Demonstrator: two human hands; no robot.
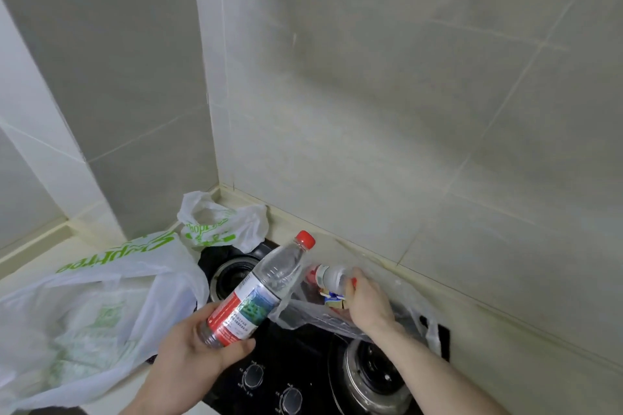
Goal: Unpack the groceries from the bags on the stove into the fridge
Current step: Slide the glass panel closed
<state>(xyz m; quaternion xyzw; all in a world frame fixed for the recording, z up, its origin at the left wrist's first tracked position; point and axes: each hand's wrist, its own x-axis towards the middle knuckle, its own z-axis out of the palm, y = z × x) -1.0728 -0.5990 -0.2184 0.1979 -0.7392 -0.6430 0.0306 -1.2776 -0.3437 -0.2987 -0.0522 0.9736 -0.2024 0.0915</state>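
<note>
bottles in both hands over the stove

left hand [199, 350], lower centre of frame, fingers and thumb curled round the base of a clear water bottle [259, 290]. bottle tilted, red cap [305, 240] pointing up and right, red/white/green label on the lower half. it's held in the air above the black stove [303, 357], not resting on anything.

right hand [365, 301], just right of centre, reaches into a clear plastic bag [401, 307] lying on the stove over the right burner. fingers wrapped round a second bottle [332, 276], lying roughly sideways with its neck toward the left, still inside the bag mouth. other packaged items sit under it in the bag, red and yellow/blue bits visible; can't tell what they are.

large white bag [94, 300] with green lettering fills the lower left, slumped on the pale countertop [20, 246] and partly overlapping the stove's left edge. contents show through as pale green shapes, not identifiable. smaller white bag [219, 222] with green print sits crumpled behind it, in the corner where the two tiled walls meet, touching the stove's back-left edge.

left burner [232, 276] visible between the white bags and the held bottle. right burner [371, 377] at lower right, partly under the clear bag. two control knobs [253, 376] at the front edge of the stove, bottom centre.

grey wall tiles [404, 94] fill the upper frame. fridge not in view.
</note>
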